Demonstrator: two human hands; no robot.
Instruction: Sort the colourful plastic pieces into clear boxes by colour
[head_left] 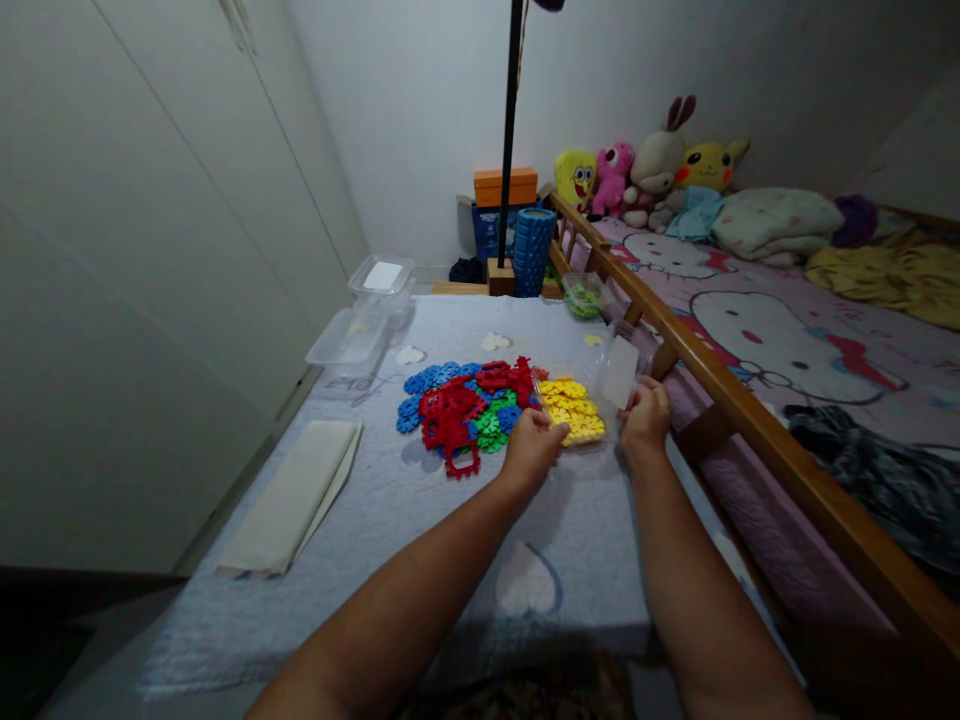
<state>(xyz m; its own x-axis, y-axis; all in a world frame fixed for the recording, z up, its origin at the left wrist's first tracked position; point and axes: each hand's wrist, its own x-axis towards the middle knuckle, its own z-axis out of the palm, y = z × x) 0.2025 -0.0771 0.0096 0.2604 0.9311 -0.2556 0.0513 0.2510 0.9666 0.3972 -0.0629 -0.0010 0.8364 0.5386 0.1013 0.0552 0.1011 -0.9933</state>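
Observation:
A clear plastic container point(589, 446) full of yellow snowflake-shaped plastic pieces point(571, 408) rests on the cloth-covered table. My left hand point(534, 442) is closed on its near left side, with the thumb over the edge. Beside the container's right side, a clear lid point(619, 368) with a white label stands tilted up. Its lower right edge is pinched in my right hand point(645, 408). Left of the container lies a loose heap of red pieces point(452, 408), blue pieces point(409, 413) and green pieces point(493, 424); some red ones are square frames.
Two clear containers, one open point(346, 342) and one with a labelled lid point(382, 275), stand at the far left. A container of green pieces point(585, 297) sits at the far right. Folded cloth point(296, 500) lies left. A wooden bed rail point(720, 430) borders the right side.

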